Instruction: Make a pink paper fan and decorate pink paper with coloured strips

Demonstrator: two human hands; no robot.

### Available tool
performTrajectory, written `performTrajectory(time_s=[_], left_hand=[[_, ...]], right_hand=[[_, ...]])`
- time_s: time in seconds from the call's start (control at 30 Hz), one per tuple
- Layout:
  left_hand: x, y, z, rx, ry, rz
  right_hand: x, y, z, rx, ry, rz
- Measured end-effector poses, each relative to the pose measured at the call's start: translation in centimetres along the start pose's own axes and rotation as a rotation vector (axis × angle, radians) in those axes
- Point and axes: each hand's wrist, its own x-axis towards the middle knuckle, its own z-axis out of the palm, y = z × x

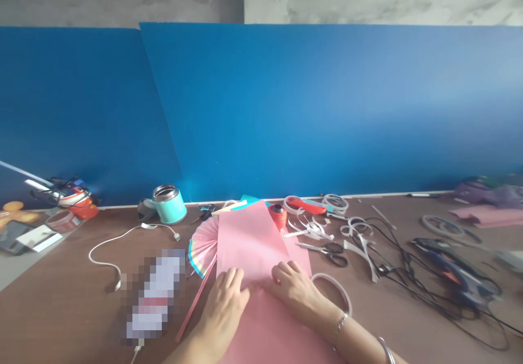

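A long sheet of pink paper (250, 238) lies in front of me, running from the near table edge to the back. My left hand (229, 298) is on its left edge, fingers bent close together and thumb turned inward, gripping the paper. On the right part of the sheet, my right hand (292, 287) grips with curled fingers; its fingertips are partly hidden. A pink pleated paper fan (203, 247) with a blue and yellow rim sits left of the sheet. Below it lies a thin pink strip (195, 303). Scissors (327, 252) rest just beyond my right hand.
A white tape ring (339, 290) lies by my right forearm. Behind are a red thread spool (278, 217) and a turquoise cup (171, 206). A glue gun (457, 271) with black cables is at right, a white cable (106, 244) at left. A blue partition (286, 108) bounds the table (81, 309).
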Motion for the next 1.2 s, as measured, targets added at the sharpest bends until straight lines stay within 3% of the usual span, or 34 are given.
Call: performTrajectory(time_s=[0.23,0.37,0.6,0.73,0.97,1.2], left_hand=[[-0.6,0.2,1.2,-0.03,0.014,0.008],[-1.2,-0.1,1.5,-0.057,0.009,0.0],[-0.6,-2.4,-0.2,-0.543,-0.005,-0.19],[-0.1,-3.1,-0.6,-0.611,-0.029,-0.237],[0.0,-3.6,-0.2,-0.612,0.002,-0.192],[0.3,-3.3,0.2,-0.514,-0.002,-0.216]], right_hand=[[-0.2,0.2,-0.3,0.052,-0.094,0.062],[-0.2,0.5,-0.9,0.238,-0.125,0.193],[0.2,1.9,-0.8,0.598,-0.068,0.448],[0.4,2.0,-0.7,0.594,-0.08,0.473],[0.6,2.0,-1.0,0.588,-0.083,0.454],[0.5,2.0,-0.3,0.558,-0.04,0.515]])
